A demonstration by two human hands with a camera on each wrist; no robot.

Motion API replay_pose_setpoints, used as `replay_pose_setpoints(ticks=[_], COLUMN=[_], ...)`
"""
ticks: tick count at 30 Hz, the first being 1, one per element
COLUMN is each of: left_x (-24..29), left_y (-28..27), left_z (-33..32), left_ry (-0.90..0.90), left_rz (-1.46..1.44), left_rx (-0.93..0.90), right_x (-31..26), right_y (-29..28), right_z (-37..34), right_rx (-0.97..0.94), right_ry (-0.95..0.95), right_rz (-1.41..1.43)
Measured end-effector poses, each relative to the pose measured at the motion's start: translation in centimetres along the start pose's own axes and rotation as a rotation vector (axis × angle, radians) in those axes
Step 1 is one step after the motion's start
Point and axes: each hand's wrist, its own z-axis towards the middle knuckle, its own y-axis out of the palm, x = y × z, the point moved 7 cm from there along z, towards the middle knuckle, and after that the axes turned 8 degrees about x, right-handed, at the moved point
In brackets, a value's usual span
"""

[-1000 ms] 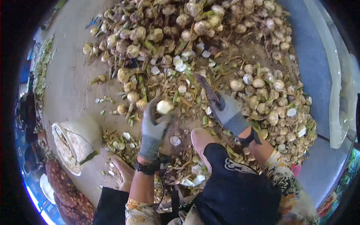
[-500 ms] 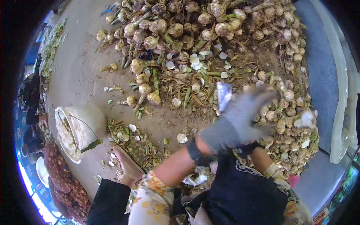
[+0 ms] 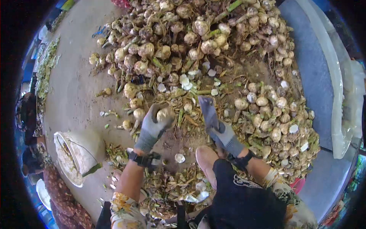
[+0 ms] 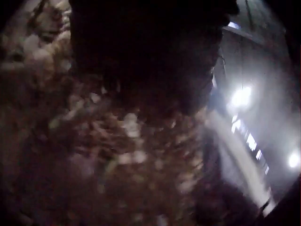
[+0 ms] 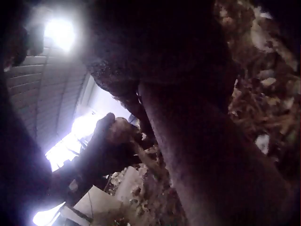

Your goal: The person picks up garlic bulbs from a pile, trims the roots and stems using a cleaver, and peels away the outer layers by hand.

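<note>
My gloved left hand (image 3: 151, 129) holds a pale garlic bulb (image 3: 164, 114), its fingers curled round it. In the right wrist view that bulb (image 5: 121, 131) shows a stem hanging down from it. A broad-bladed knife (image 3: 208, 110) is gripped in my gloved right hand (image 3: 225, 136), blade pointing away from me and apart from the bulb. Its wide blade (image 5: 202, 155) fills much of the right wrist view; the handle is hidden in the glove. The left wrist view is dark and blurred.
A large heap of stemmed garlic (image 3: 152, 49) lies ahead. Trimmed bulbs (image 3: 276, 114) are piled at the right. A white bucket (image 3: 91, 149) lies tipped over at the left. Cut stems and peelings (image 3: 171, 187) litter the floor around my shoe (image 3: 206, 162).
My left hand crossed to the right over the right hand, and a white trimmed bulb left it towards the right pile. It is back on the left, holding another bulb.
</note>
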Motion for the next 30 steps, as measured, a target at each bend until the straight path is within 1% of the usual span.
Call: replay_pose_setpoints(ticks=[1, 3, 5, 6, 7, 8, 9, 11, 12, 14, 18, 21, 24, 25, 27, 29, 30], left_x=[-0.5, -0.8, 0.7, 1.1, 1.1, -0.6, -0.4, 0.3, -0.3, -1.6, -0.8, 0.5, -0.1, -0.6, -1.3, 1.9, 3.5], left_y=[1.1, 2.5, 4.1, 5.0, 4.9, 4.4, 4.2, 3.3, 3.3, 3.3, 4.2, 4.7, 5.0, 5.3, 5.4, 5.3, 5.8], left_z=[-0.5, -1.4, -3.5, -4.4, -5.0, -5.7, -5.9, -6.8, -7.1, -7.8, -7.6, -7.6, -7.8, -7.8, -8.0, -8.7, -8.5], left_ry=[-0.046, -0.176, -0.381, -0.482, -0.44, -0.36, -0.279, -0.181, -0.243, -0.366, -0.293, -0.237, -0.23, -0.235, -0.356, -0.61, -0.466], left_rz=[-0.25, -0.601, -0.803, -0.904, -0.816, -0.7, -0.582, -0.458, -0.45, -0.432, -0.372, -0.4, -0.467, -0.5, -0.535, -0.525, -0.558], left_rx=[0.044, 0.032, -0.096, -0.162, -0.177, -0.164, -0.149, -0.244, -0.217, -0.166, -0.146, -0.099, -0.07, -0.077, -0.057, -0.044, -0.075], right_x=[-1.7, -5.4, -8.5, -9.9, -11.2, -12.2, -12.9, -12.6, -12.5, -12.3, -11.1, -10.0, -8.8, -8.6, -8.3, -2.5, 0.2], right_y=[0.1, 0.2, 0.4, 0.6, 1.1, 1.4, 1.9, 2.2, 2.4, 2.4, 2.7, 2.9, 3.1, 3.1, 3.1, 2.9, 2.2], right_z=[0.4, 1.1, 0.9, 0.7, 0.4, 0.0, -0.8, -1.8, -2.2, -2.4, -2.5, -2.1, -2.1, -2.3, -2.0, 2.1, 3.4], right_rx=[-0.016, -0.034, -0.041, -0.045, -0.053, -0.061, -0.087, -0.089, -0.089, -0.091, -0.128, -0.075, -0.047, -0.007, 0.077, -0.101, -0.184], right_ry=[-0.05, -0.164, -0.26, -0.369, -0.479, -0.594, -0.728, -0.814, -0.856, -0.841, -0.778, -0.758, -0.761, -0.779, -0.838, -0.348, -0.097], right_rz=[-0.017, -0.067, -0.139, -0.277, -0.413, -0.546, -0.643, -0.712, -0.746, -0.751, -0.781, -0.685, -0.711, -0.693, -0.657, -0.852, -0.932])
